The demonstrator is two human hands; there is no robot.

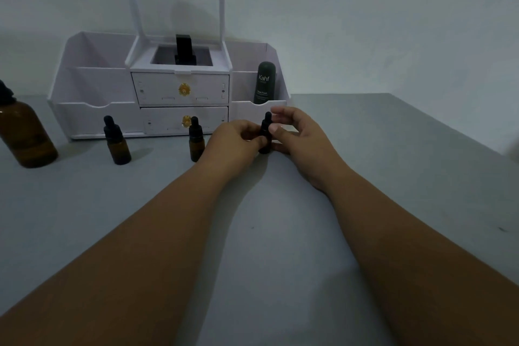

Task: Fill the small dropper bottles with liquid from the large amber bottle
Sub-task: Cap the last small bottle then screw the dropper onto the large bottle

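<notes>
Three small amber dropper bottles with black caps stand on the grey table. One dropper bottle is at the left and a second stands in the middle. The third dropper bottle stands upright between my hands. My left hand grips its body with curled fingers. My right hand pinches its black cap with thumb and fingers. The large amber bottle with a black cap stands at the far left edge, apart from both hands.
A white cosmetic organizer with two drawers and a round mirror stands against the wall behind the bottles. A dark green Kahf tube is in its right compartment. The table's right edge runs diagonally.
</notes>
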